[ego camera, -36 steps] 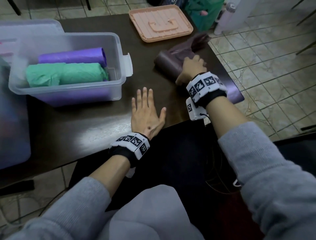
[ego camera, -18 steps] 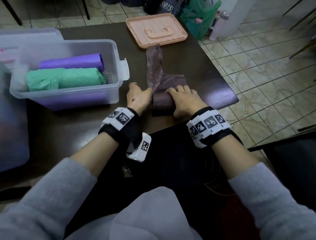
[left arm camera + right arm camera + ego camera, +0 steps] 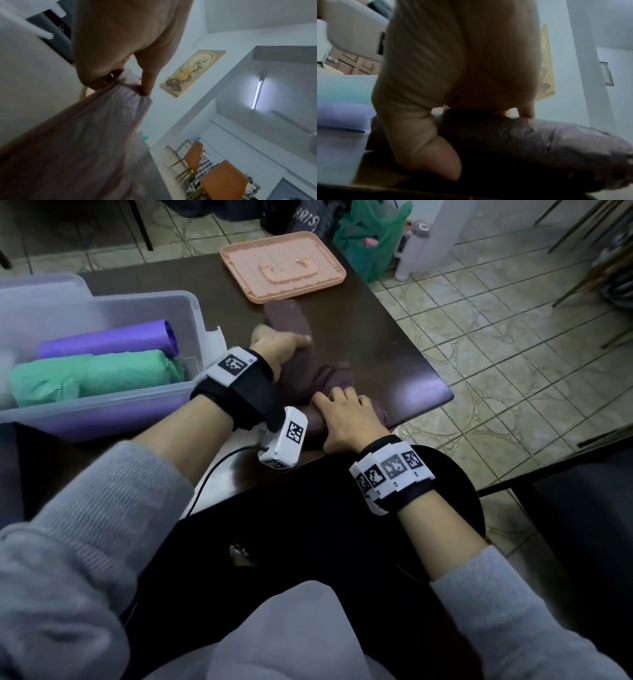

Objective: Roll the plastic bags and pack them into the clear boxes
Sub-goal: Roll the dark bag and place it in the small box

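Worktop point(image 3: 376, 344) edge close beside right hand point(image 3: 346, 416); clear box point(image 3: 102, 419) left of left hand point(image 3: 281, 347). Between them, brown bag point(image 3: 287, 318): roll gripped under right hand, tail pinched in left. Likely trouble: tail pulled askew, roll telescoping or slipping off edge.

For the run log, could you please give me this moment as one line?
step: rolling | left hand pinches flat tail of dark purple plastic bag | right hand grips its rolled end

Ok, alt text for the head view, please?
Two hands work a dark purple bag on a table: the right hand holds the rolled end near the edge, the left hand grips the loose strip beyond. A clear box at left holds a purple roll and a green roll; a pink tray lies farther back.
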